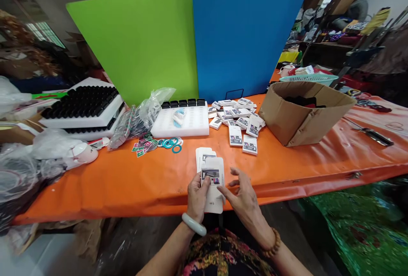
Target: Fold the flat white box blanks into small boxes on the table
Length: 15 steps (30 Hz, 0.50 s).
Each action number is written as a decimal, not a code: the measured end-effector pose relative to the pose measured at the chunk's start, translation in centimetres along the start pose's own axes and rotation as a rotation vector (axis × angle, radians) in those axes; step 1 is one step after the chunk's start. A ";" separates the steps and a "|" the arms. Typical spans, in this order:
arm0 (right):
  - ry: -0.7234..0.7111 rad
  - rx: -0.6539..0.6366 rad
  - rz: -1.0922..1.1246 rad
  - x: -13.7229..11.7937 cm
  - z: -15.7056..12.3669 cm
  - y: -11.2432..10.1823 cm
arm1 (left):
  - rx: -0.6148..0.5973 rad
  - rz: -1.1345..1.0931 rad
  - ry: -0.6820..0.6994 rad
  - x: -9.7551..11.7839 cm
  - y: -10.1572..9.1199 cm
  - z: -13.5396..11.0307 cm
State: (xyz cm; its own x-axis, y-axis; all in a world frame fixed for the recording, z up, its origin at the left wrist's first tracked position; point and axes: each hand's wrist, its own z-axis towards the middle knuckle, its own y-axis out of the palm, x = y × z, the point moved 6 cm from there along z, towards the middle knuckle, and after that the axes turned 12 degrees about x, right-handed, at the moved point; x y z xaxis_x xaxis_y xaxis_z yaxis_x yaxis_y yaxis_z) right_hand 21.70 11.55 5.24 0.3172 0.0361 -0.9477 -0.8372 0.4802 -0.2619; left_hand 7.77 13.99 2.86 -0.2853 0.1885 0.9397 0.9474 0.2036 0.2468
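Note:
My left hand (196,197) grips a flattened white printed carton (214,201), its thumb pressed on the printed face. The carton tilts up over the table's front edge. Just beyond it lie more flat white cartons (200,155) on the orange tabletop, partly covered by the held one. My right hand (244,199) is at the carton's right side with fingers apart and nothing in them. Its thumb is close to the carton's edge; whether it touches I cannot tell. Farther back sits a heap of small white printed boxes (236,135).
A cardboard box (288,125) stands at the right. White foam trays (181,123) with black pieces (83,101) stand at centre and left, near teal rings (172,142) and plastic bags (156,101). Green (140,42) and blue (242,33) panels rise behind. A screwdriver-like tool (372,135) lies far right.

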 end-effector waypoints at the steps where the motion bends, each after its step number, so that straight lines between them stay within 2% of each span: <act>1: 0.101 -0.109 0.068 1.0 -0.3 0.6 | 0.023 -0.038 -0.031 -0.2 -0.1 0.2; 3: 0.276 -0.303 0.237 2.5 -1.0 1.7 | 0.043 -0.062 -0.044 -0.4 0.0 0.2; 4: 0.331 -0.348 0.310 2.9 -1.2 1.9 | 0.041 -0.052 -0.038 -0.4 0.1 0.1; 6: 0.375 -0.349 0.383 3.6 -1.5 1.8 | 0.038 -0.001 -0.012 -0.5 0.2 -0.2; 8: 0.355 -0.320 0.357 4.1 -1.8 1.3 | 0.056 0.067 0.039 -0.4 -0.1 -0.5; 11: 0.242 -0.240 0.224 4.7 -2.3 0.2 | 0.059 0.181 0.127 -0.3 -0.9 -1.2; 13: 0.170 -0.206 0.174 4.9 -2.9 -0.3 | 0.000 0.270 0.153 -0.5 -1.3 -1.8; 15: 0.158 -0.201 0.177 5.4 -3.5 -0.5 | -0.068 0.351 0.159 -1.1 -1.5 -2.4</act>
State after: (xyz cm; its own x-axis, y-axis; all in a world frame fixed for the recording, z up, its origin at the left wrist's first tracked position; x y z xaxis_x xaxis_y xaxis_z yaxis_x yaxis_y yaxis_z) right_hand 22.30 8.44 -0.41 0.0983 -0.0404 -0.9943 -0.9497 0.2948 -0.1059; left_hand 7.00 11.14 2.07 0.0790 0.0832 0.9934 0.9924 0.0875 -0.0863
